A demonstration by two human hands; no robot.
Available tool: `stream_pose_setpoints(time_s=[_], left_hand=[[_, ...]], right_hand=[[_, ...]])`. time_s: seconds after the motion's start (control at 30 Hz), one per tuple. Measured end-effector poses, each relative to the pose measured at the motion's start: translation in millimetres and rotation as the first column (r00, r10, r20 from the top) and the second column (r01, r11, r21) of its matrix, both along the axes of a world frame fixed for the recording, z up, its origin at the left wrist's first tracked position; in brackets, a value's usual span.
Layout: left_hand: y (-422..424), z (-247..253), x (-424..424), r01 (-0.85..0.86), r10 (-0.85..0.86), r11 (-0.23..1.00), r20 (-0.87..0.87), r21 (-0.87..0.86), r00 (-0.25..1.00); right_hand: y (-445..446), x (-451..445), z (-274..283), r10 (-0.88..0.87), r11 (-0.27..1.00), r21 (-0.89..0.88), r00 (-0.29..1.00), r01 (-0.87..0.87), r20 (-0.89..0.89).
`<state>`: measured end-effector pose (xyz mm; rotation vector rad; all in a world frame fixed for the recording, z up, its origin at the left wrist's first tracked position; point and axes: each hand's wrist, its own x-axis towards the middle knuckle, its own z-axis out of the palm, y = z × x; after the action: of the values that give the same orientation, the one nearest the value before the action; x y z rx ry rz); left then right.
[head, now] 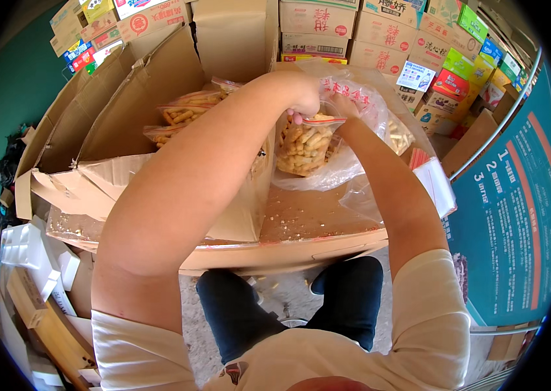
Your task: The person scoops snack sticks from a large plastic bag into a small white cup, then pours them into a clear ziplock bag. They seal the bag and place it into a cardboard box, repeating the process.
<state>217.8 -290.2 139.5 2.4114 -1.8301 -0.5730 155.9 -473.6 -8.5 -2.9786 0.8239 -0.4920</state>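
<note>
A clear zip bag (305, 149) full of finger-shaped tan snacks stands on the cardboard-topped table, its red seal line at the mouth. My left hand (303, 100) is at the bag's upper left edge, fingers curled in, seemingly pinching the rim. Behind the bag's right side, my right hand (346, 107) reaches into or against a large clear plastic sack (373, 100) with red print; its fingers are largely hidden. The sack spreads around and under the zip bag, and more snacks show through plastic (399, 137) at the right.
An open cardboard carton (124, 105) on the left holds several filled zip bags (185, 115). Crumbs lie on the tabletop (305, 215). A stack of flat plastic bags (434, 188) sits at the right edge, beside a teal printed board (510, 210). Stacked cartons (317, 22) stand behind; foam pieces (23, 247) lie lower left.
</note>
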Motion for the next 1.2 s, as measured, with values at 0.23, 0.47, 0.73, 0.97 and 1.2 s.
stream_pose_setpoints(time_s=[0.23, 0.47, 0.73, 0.97, 1.2], left_hand=[[-0.1, 0.8, -2.8, -0.014, 0.014, 1.0, -0.013, 0.027, 1.0], [-7.6, 2.0, -2.2, -0.006, 0.004, 0.999, 0.039, 0.043, 0.999], [-5.5, -5.1, 8.2, -0.011, 0.014, 0.998, -0.034, 0.067, 0.999], [-5.0, -5.8, 10.3, -0.094, 0.1, 0.994, -0.113, 0.051, 0.989], [-5.6, -3.0, 8.9, -0.183, 0.204, 0.978, -0.291, 0.1, 0.935]], right_hand=[[-5.7, 11.2, -12.3, 0.314, 0.949, -0.017, 0.937, -0.315, 0.156], [-41.2, 37.8, -77.4, -0.031, 0.827, 0.485, 0.839, -0.285, 0.544], [14.7, -34.6, 24.7, -0.299, 0.429, 0.892, 0.908, -0.146, 0.292], [5.5, -93.2, 79.9, -0.228, 0.483, 0.836, 0.885, -0.259, 0.406], [10.8, -115.8, 120.4, -0.083, 0.676, 0.644, 0.832, -0.357, 0.548]])
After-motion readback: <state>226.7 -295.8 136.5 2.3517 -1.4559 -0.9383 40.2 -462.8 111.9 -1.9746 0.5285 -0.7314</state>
